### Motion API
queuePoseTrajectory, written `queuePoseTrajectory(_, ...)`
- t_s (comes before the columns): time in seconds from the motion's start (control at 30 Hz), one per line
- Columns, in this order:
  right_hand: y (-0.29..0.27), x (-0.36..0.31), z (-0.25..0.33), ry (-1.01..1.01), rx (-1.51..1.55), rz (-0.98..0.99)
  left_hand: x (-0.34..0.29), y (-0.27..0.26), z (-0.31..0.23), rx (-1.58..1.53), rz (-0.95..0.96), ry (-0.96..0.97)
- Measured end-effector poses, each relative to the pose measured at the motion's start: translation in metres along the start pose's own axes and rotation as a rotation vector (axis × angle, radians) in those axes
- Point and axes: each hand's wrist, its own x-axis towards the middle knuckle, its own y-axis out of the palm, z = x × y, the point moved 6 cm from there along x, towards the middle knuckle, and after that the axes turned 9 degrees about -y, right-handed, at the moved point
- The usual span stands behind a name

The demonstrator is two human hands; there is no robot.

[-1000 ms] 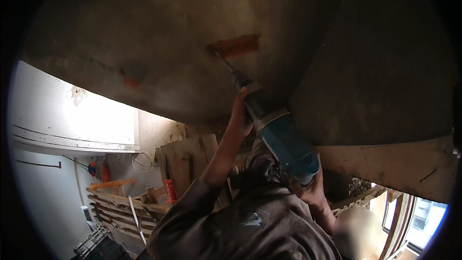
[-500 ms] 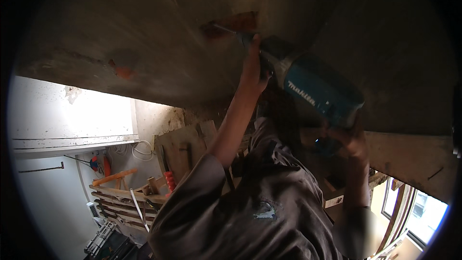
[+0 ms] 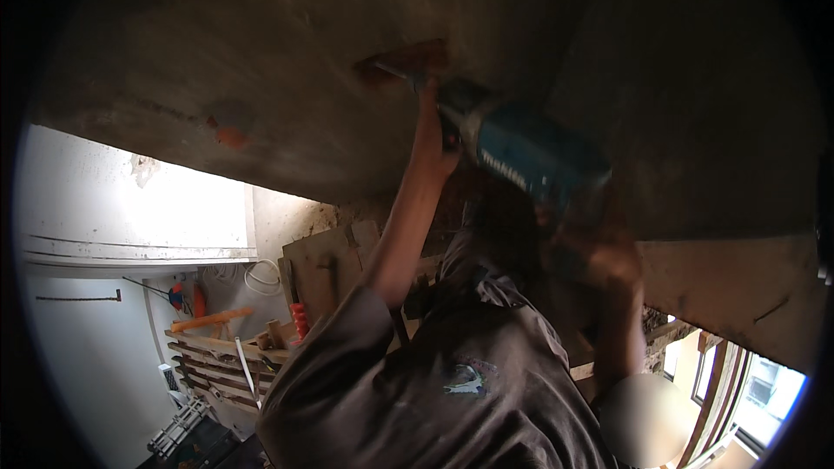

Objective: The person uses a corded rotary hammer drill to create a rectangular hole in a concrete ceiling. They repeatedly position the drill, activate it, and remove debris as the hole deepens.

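A teal rotary hammer drill (image 3: 543,149) with a dark front end is raised against a dim concrete surface (image 3: 287,43). Its thin bit (image 3: 393,71) meets a reddish-brown chipped patch (image 3: 424,54) in that concrete. Near the front of the drill, my left hand (image 3: 431,146) is closed round what looks like its side handle. My right hand (image 3: 601,254) is at the rear grip, blurred and in shadow, with the fingers partly hidden.
A smaller orange spot (image 3: 230,136) marks the concrete to the left. Below lie wooden slats (image 3: 217,365), an orange wooden piece (image 3: 211,320), a red coiled-looking object (image 3: 300,321) and a wooden board (image 3: 326,265). Window openings (image 3: 756,391) are at lower right.
The drill and both my hands have shifted left in the view, and the right hand is more blurred. The bit stays at the reddish patch. The whole view has shifted slightly.
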Motion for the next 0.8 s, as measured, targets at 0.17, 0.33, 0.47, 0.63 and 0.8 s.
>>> queuePoseTrajectory(0.17,0.016,-0.049,-0.052,-0.047,-0.225,-0.037,-0.021,-0.075,0.020,0.270,-0.164,0.028)
queuePoseTrajectory(0.33,0.057,-0.057,-0.058,-0.142,-0.184,-0.024,-0.051,-0.061,0.010,0.237,-0.073,0.019)
queuePoseTrajectory(0.47,0.084,-0.050,-0.059,-0.165,-0.248,-0.010,-0.061,-0.068,-0.004,0.347,0.127,0.225)
queuePoseTrajectory(0.63,0.106,-0.042,-0.052,-0.222,-0.327,0.008,-0.041,-0.089,-0.005,-0.108,0.083,-0.165)
queuePoseTrajectory(0.8,0.108,-0.041,-0.041,-0.241,-0.310,0.010,-0.037,-0.089,-0.007,-0.088,0.078,-0.153)
